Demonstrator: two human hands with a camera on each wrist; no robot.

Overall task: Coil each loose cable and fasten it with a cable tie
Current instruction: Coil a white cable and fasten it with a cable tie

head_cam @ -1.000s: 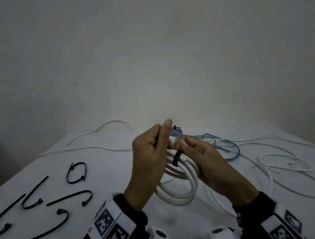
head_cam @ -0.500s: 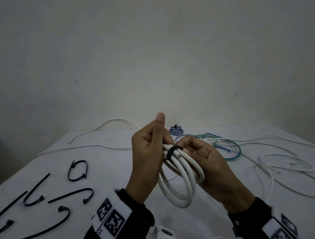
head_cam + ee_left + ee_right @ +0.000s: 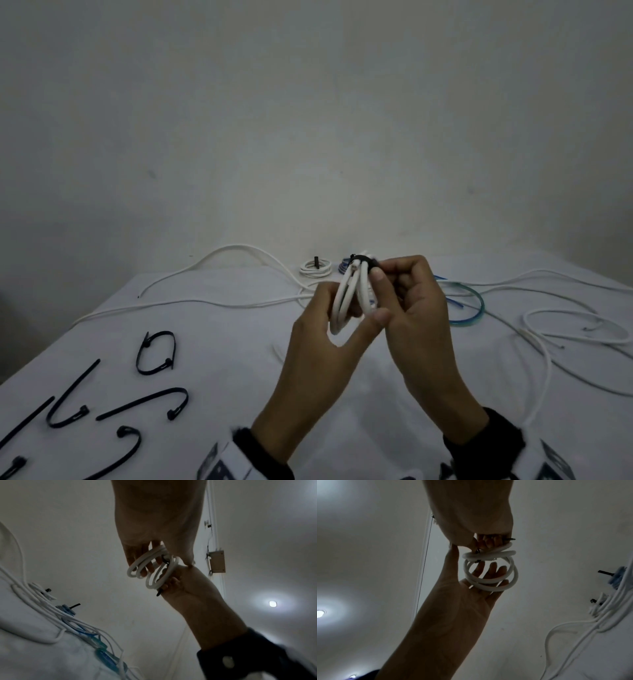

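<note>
White counter [image 3: 239, 359], plain wall [image 3: 308, 120]. Six black ties [image 3: 156, 353] lie loose; two tied coils [image 3: 315, 268] sit behind. Left hand [image 3: 318, 346] and right hand [image 3: 416, 308] both grip the coil [image 3: 347, 298].

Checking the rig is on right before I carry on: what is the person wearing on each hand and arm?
Both hands are bare: the left hand and the right hand wear no gloves or rings that show. Each arm has a dark sleeve reaching the wrist. Below each cuff sits a white band printed with black square marker patterns, cut off by the picture's edge. The left wrist view shows a pale round button on the right cuff.
</note>
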